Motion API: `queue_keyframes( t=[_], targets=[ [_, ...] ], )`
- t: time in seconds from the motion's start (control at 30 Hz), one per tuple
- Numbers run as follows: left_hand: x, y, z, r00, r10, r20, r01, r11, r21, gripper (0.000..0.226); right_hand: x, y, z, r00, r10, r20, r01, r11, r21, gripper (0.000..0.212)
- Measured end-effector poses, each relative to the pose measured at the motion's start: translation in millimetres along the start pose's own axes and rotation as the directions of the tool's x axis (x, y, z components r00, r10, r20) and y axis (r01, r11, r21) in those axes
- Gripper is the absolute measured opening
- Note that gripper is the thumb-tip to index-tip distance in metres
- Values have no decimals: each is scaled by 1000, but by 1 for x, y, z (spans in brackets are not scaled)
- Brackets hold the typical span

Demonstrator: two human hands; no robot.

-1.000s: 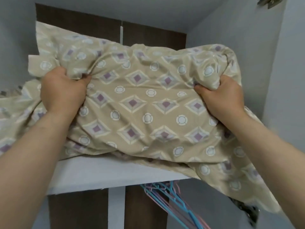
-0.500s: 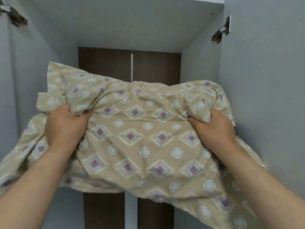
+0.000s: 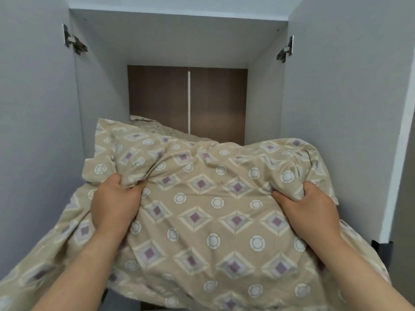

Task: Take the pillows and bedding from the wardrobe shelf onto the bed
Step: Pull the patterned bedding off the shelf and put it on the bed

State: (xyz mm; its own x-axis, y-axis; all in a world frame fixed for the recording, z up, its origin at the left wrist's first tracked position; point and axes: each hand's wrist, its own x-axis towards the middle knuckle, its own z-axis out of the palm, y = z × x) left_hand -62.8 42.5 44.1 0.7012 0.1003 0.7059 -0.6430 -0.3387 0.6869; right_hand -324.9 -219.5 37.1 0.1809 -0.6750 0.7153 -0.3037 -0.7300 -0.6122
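A beige pillow (image 3: 208, 212) with purple diamonds and white circles fills the lower half of the view, held up in front of the open wardrobe. My left hand (image 3: 114, 205) grips a bunch of its fabric near the upper left. My right hand (image 3: 307, 209) clutches the fabric at the upper right. Loose patterned cover hangs down at the lower left and lower right. Behind the pillow's top edge a bit of more beige bedding (image 3: 155, 126) shows inside the wardrobe. The shelf itself is hidden by the pillow.
Two grey wardrobe doors stand open, the left door (image 3: 33, 131) and the right door (image 3: 341, 122), each with a metal hinge (image 3: 74, 42). The brown back panel (image 3: 188, 102) is deep inside. A dark object (image 3: 381, 252) sits low at the right.
The pillow has come out of the wardrobe towards me and sits lower in view. Both hands keep their grip. The view has pulled back, showing both doors and hinges.
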Motion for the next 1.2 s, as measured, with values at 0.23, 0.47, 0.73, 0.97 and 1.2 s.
queue_keyframes(
  t=[0.23, 0.47, 0.73, 0.97, 1.2],
  targets=[
    [-47, -38, -31, 994, -24, 110, 30, 998, -55, 36, -75, -12, -33, 997, 66, 30, -63, 994, -91, 46],
    [-92, -80, -54, 954, -55, 296, 84, 993, -84, 35, -180, -16, -57, 973, 228, -34, -230, 949, -217, 49],
    [-169, -83, -73, 853, -80, 516, 184, 971, -154, 29, -283, -20, -134, 930, 337, -146, -367, 847, -386, 52],
    [-236, -52, -85, 744, 3, 668, 180, 962, -205, 30, -349, -26, -213, 870, 411, -272, -492, 752, -439, 49],
    [-327, 31, -91, 609, 117, 784, 192, 938, -289, 25, -409, -13, -328, 780, 429, -455, -619, 640, -456, 49]
  ],
)
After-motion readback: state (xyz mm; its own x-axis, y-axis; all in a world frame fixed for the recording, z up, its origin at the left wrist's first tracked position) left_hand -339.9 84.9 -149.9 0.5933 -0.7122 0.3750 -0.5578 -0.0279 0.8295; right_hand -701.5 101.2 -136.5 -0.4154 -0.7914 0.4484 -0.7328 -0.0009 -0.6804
